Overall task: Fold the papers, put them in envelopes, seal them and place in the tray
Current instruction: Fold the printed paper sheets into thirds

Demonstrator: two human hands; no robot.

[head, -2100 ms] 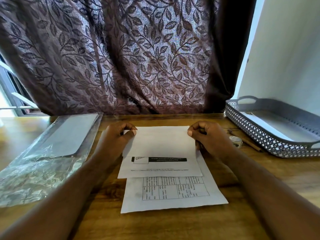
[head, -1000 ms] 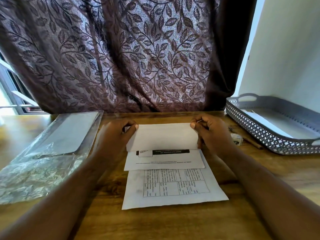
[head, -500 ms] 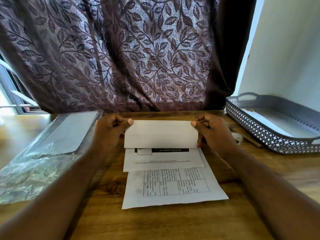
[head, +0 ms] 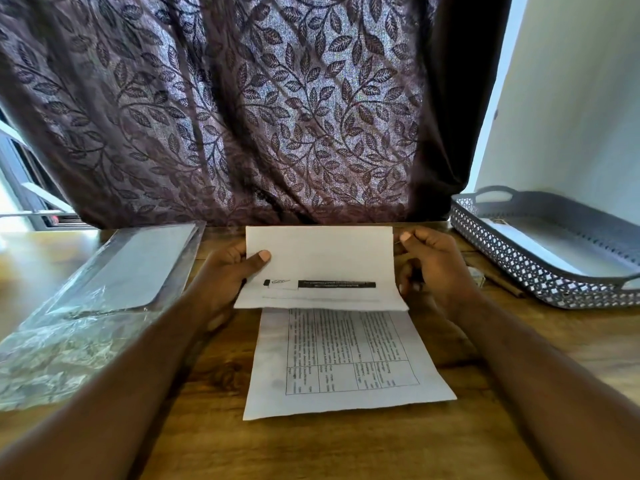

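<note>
1. Head view, step in hand: folding; the folded paper (head: 322, 265) is held up off the counter (head: 346, 452), just beyond the far edge of the printed sheet (head: 346, 362), its lower edge overlapping that far edge; a black printed bar shows across its lower part.
2. Hands: the left hand (head: 228, 275) grips the folded paper's left edge, thumb on the front and fingers behind; the right hand (head: 433, 268) pinches its upper right corner, the other fingers curled behind the right edge.
3. Other task things: the printed sheet lies flat and unfolded; the tray (head: 540, 282) stands well to the right of it and farther back; a plastic packet (head: 104, 282), which probably holds the envelopes, lies well to its left.
4. Next move, as a judgement: either one more fold to bring the folded paper to envelope size, or setting it down and reaching left of the printed sheet for an envelope; a further fold calls for squared edges and a firm crease.
5. Hard to make out: how many folds the paper has; whether the pale flat shape inside the packet is one envelope or several; the white flat thing lying in the tray; a thin brown stick and a small pale object beside the tray, partly behind the right hand; the print is too small to read; the tray's right end and both forearms are cut off by the frame.
</note>
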